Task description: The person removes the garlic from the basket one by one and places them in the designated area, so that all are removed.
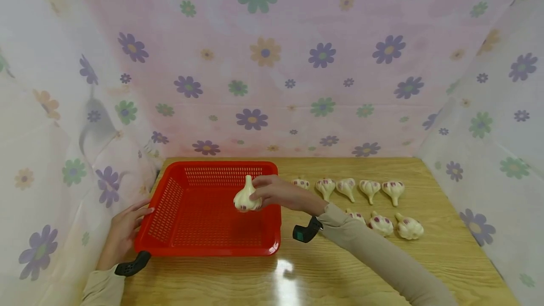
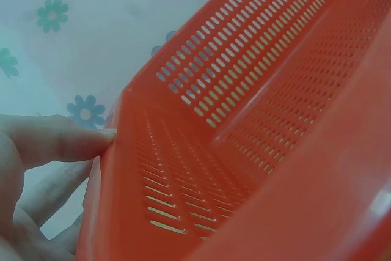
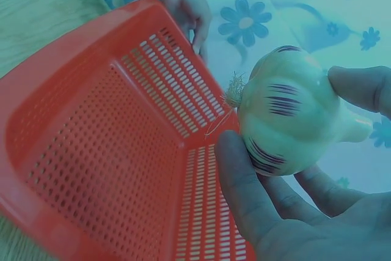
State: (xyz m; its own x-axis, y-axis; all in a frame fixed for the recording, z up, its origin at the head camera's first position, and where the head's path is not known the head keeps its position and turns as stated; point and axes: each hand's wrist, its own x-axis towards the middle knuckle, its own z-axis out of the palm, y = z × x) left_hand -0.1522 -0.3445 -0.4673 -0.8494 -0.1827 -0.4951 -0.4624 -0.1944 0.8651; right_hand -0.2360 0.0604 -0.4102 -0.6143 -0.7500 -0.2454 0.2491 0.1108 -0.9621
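Observation:
My right hand (image 1: 276, 192) holds a garlic bulb (image 1: 245, 197) over the right side of a red plastic basket (image 1: 208, 251). The bulb is pale with purple streaks, its stem pointing up in the head view. In the right wrist view, the thumb and fingers (image 3: 244, 187) pinch the bulb (image 3: 293, 114), whose root tuft faces the basket. At the basket's left side, my left hand (image 1: 123, 230) touches the rim from outside. One straight digit (image 2: 61, 139) meets the rim in the left wrist view, while other fingers pass partly hidden behind the wall.
Several more garlic bulbs lie in two rows on the wooden table (image 1: 204, 282): a back row with one bulb (image 1: 393, 190) at its right end and a front row with another (image 1: 409, 227). My right forearm partly covers the front row. Flowered cloth (image 1: 293, 70) encloses the table's back and sides.

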